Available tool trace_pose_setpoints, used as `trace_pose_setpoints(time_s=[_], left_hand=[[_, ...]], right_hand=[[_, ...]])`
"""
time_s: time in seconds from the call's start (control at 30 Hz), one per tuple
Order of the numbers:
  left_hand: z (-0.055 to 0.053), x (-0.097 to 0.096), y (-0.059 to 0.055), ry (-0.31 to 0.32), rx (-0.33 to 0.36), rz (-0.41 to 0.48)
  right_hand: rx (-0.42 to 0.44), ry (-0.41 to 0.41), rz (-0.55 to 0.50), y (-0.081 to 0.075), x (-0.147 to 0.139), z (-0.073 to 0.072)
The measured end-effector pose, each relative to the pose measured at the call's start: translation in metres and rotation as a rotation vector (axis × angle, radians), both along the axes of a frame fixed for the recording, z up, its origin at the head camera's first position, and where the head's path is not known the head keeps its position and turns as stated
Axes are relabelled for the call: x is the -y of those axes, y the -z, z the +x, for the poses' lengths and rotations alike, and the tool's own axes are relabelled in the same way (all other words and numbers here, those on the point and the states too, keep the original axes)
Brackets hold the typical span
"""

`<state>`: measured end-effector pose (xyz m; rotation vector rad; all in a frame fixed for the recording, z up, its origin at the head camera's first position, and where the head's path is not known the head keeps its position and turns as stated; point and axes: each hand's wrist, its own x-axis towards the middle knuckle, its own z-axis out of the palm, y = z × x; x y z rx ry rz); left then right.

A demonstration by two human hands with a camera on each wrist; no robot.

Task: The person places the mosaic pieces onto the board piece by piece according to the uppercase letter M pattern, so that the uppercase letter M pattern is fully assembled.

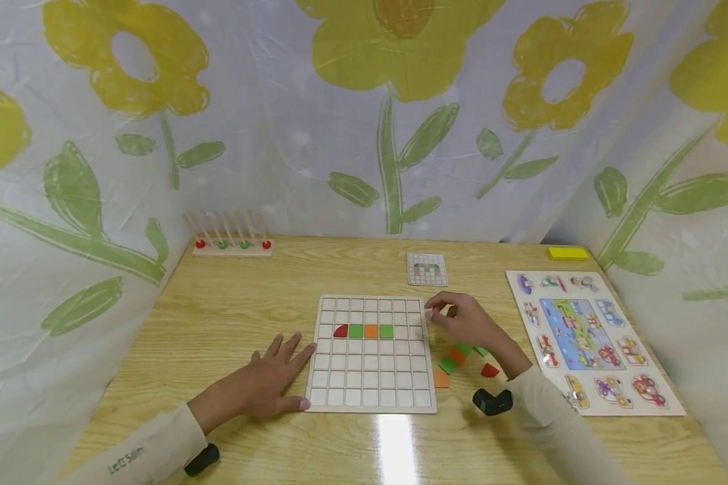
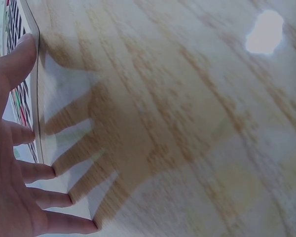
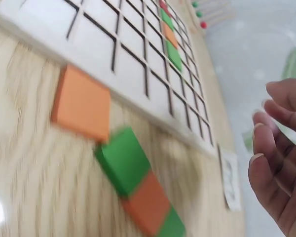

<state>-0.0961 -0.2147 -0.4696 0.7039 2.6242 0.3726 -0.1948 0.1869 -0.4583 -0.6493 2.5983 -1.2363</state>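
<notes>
A white grid board (image 1: 370,397) lies on the table, with a red rounded piece (image 1: 341,331), a green square (image 1: 356,331), an orange square (image 1: 371,331) and another green square (image 1: 386,331) in one row. My left hand (image 1: 273,380) spreads its fingers along the board's left edge, thumb at the lower corner. Above the board's right edge hovers my right hand (image 1: 464,320), fingers loosely bent; in the right wrist view no piece shows between the fingertips (image 3: 257,158). Below it lie a loose orange square (image 3: 84,103), a green piece (image 3: 124,159) and a red piece (image 1: 490,370).
A small pattern card (image 1: 427,270) lies behind the board. At the right is a picture puzzle board (image 1: 637,391), with a yellow block (image 1: 567,254) behind it. A peg rack (image 1: 233,250) with red and green beads stands at the back left. Flower-printed cloth surrounds the table.
</notes>
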Motion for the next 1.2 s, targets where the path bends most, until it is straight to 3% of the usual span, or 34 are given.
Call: trace_pose_setpoints(time_s=[0.23,0.5,0.67,1.2], left_hand=[[-0.002,0.000,0.004,-0.013,0.007,-0.018],[-0.002,0.000,0.005,-0.008,0.006,-0.019],[-0.002,0.000,0.005,-0.006,0.006,-0.022],[-0.003,0.000,0.005,-0.012,0.016,-0.025]], right_hand=[[-0.023,0.022,0.042,-0.006,-0.036,0.012],[-0.006,-0.046,0.100,0.001,-0.066,0.034],[0.013,-0.088,0.081,0.005,-0.084,0.045],[0.087,-0.104,0.123,0.022,-0.111,0.055]])
